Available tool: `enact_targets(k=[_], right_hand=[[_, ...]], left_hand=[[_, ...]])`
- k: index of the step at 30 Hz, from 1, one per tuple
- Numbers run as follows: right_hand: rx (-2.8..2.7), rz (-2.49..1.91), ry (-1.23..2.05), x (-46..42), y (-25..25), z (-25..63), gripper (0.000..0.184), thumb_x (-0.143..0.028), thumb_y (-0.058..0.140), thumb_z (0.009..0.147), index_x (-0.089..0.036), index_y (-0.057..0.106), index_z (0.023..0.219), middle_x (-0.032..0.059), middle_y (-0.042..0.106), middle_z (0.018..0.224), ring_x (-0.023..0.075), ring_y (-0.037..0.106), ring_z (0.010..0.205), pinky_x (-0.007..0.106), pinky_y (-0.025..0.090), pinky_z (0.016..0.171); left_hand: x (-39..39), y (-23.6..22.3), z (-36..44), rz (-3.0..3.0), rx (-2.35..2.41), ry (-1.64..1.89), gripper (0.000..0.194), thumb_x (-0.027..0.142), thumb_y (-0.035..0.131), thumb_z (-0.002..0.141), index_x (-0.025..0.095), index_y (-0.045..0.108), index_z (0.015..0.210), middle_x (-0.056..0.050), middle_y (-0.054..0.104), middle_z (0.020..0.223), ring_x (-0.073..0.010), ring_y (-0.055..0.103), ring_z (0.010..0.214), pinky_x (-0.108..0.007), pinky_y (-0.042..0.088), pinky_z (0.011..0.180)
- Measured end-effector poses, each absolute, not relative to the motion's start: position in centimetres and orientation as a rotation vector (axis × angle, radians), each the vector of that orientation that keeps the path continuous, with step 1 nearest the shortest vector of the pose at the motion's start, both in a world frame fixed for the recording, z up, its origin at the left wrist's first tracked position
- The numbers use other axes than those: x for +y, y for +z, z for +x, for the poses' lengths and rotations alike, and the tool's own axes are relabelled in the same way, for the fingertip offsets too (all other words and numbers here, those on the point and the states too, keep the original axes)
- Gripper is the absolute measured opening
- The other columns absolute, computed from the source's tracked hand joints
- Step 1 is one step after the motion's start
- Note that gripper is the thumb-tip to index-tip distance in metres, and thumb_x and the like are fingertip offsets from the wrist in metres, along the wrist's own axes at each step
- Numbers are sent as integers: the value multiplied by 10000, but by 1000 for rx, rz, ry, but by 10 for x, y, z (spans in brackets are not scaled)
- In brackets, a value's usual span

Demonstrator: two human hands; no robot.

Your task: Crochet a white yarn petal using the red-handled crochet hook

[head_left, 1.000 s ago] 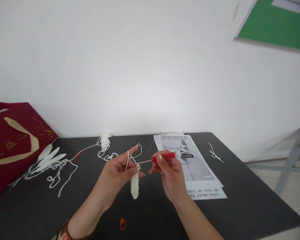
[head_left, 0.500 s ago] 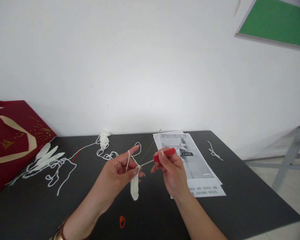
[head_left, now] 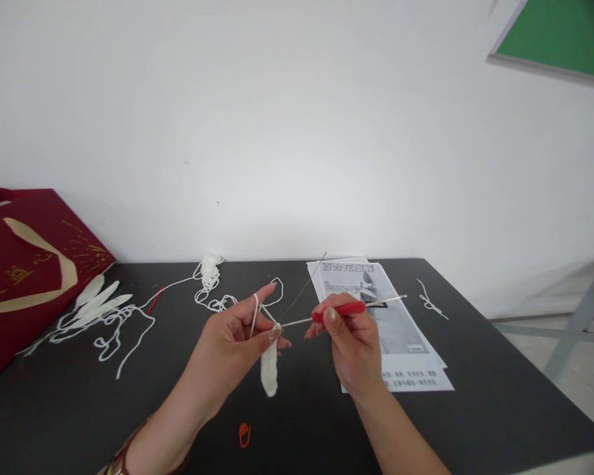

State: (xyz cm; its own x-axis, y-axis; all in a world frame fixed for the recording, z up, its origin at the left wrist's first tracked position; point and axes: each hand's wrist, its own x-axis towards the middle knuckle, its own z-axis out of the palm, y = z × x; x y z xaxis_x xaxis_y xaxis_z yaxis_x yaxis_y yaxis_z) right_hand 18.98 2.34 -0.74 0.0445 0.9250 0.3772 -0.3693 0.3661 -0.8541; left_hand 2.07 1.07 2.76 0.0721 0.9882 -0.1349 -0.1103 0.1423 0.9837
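A narrow white crocheted piece point(head_left: 269, 369) hangs from my left hand point(head_left: 240, 340), its upper end pinched between thumb and fingers. White yarn point(head_left: 255, 310) passes over my raised left index finger and down to the top of the piece. My right hand point(head_left: 351, 343) is closed around the red handle of a crochet hook point(head_left: 344, 311). The hook's thin metal shaft reaches left to the top of the crocheted piece, where the tip is hidden among stitches and fingers. A second metal end sticks out to the right. A thin wire point(head_left: 304, 287) slants up from the work.
Printed sheets point(head_left: 410, 359) lie behind my right hand on the black table point(head_left: 188, 422). At left are finished white petals point(head_left: 96, 305), tangled yarn and a dark red bag point(head_left: 30, 264). An orange stitch marker point(head_left: 244, 435) lies in front. Yarn bundle point(head_left: 209, 270) at back; yarn scrap point(head_left: 430, 303) at right.
My right hand has turned the hook flatter, so its right-hand metal end now shows. The left hand keeps its pinch on the crocheted piece. The whole view has shifted slightly.
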Motion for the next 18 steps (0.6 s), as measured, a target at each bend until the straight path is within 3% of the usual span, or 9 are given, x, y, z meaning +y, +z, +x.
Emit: enact_targets(k=[2, 5, 7, 9, 11, 14, 18], right_hand=[[-1123, -640, 1085, 23, -8, 189, 91, -265, 645, 889, -209, 693, 835, -19, 630, 762, 90, 598, 587, 224, 534, 546], [-1147, -642, 1053, 20, -8, 189, 83, -263, 649, 887, -213, 697, 841, -14, 635, 769, 95, 600, 589, 234, 528, 545], [-1171, -648, 1027, 19, -8, 189, 79, -268, 657, 881, -213, 703, 846, -9, 639, 775, 101, 607, 595, 243, 528, 548], [-1160, -656, 1028, 19, -9, 188, 85, -275, 664, 876, -209, 704, 841, -8, 639, 774, 103, 610, 596, 247, 533, 553], [-1072, -666, 1092, 20, -8, 187, 108, -293, 669, 871, -203, 696, 816, -15, 630, 746, 96, 590, 569, 242, 540, 533], [-843, -693, 1286, 26, -8, 184, 161, -331, 716, 824, -185, 676, 770, -31, 597, 664, 87, 532, 519, 220, 539, 467], [-573, -725, 1574, 31, -9, 178, 234, -340, 812, 715, -156, 673, 753, -40, 580, 584, 77, 504, 493, 184, 523, 426]], left_hand=[[11, 29, 21, 1063, 1146, 1102, 360, 193, 751, 692, 152, 700, 1046, 6, 680, 639, -196, 682, 639, -319, 505, 689], [11, 32, 21, 1085, 1154, 1092, 53, 197, 741, 695, 158, 706, 693, -25, 682, 648, -217, 697, 648, -333, 510, 694], [10, 33, 20, 1075, 1155, 1094, 106, 192, 744, 694, 165, 676, 618, -24, 676, 652, -224, 707, 659, -336, 516, 702], [10, 32, 20, 1049, 1147, 1097, 59, 177, 752, 691, 161, 709, 728, -12, 672, 650, -224, 712, 662, -335, 522, 709], [11, 31, 19, 1020, 1128, 1094, 284, 160, 762, 690, 147, 716, 970, -1, 678, 664, -216, 714, 670, -332, 526, 733], [12, 27, 18, 955, 1064, 1089, 603, 144, 781, 690, 141, 591, 1263, 26, 673, 667, -190, 711, 667, -308, 529, 734], [12, 24, 16, 874, 989, 1068, 712, 142, 800, 678, 152, 529, 1337, 48, 656, 647, -166, 696, 630, -273, 524, 655]])
